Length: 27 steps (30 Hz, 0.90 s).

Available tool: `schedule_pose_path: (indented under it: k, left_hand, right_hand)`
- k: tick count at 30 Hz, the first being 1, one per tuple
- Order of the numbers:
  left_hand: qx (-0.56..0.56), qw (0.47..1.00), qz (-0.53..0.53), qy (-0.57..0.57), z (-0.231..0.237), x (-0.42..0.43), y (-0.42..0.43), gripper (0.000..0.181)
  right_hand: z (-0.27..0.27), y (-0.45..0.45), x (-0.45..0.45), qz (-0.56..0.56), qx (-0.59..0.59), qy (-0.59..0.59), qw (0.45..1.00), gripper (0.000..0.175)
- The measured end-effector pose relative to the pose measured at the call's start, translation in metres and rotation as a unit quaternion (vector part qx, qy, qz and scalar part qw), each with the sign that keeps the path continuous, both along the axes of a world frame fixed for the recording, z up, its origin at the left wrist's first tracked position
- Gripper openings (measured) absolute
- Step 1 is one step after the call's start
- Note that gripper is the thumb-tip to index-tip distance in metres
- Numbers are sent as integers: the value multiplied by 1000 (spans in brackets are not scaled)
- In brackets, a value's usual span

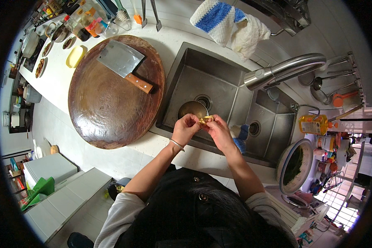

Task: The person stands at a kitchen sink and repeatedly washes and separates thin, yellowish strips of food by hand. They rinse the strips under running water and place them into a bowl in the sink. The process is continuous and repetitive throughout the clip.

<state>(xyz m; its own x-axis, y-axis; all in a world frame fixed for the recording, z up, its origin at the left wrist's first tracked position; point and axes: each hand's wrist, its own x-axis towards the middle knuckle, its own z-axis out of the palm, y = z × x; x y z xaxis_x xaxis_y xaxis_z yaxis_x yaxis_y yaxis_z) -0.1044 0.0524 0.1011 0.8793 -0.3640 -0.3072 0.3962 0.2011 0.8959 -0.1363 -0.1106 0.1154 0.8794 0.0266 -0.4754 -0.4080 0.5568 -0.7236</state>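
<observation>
My left hand (184, 128) and my right hand (219, 130) meet over the near edge of the steel sink, both pinching a small yellowish piece of food (205, 119), perhaps ginger; its exact kind is unclear. A bracelet sits on my left wrist. Just beyond my fingers, a round metal bowl (192, 109) stands in the large basin (214, 73) beside the drain. To the left, a cleaver (124, 62) with a wooden handle lies on a round wooden chopping board (111, 108).
A curved steel faucet (285, 69) reaches over the sink. A blue and white cloth (241, 136) hangs on the basin divider. At right stand a dish soap bottle (313, 124) and a large bowl with greens (296, 166). A yellow dish (75, 57), small plates and sauce bottles (77, 28) stand at left.
</observation>
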Motion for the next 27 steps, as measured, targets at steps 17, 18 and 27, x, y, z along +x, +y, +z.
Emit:
schedule_pose_path:
  k: [17,18,27]
  left_hand:
    - [80,993,-37,-80,15,-1,0,12]
    - [121,985,-44,-114,20,0,1,13]
    - [212,949,-45,-227,23,6,4,10]
  right_hand:
    - [3,2,10,40,-190,-9,981,20]
    - [3,1,10,47,-215,-9,975,19]
    - [-6,5,10,49,-249,-3,967,18]
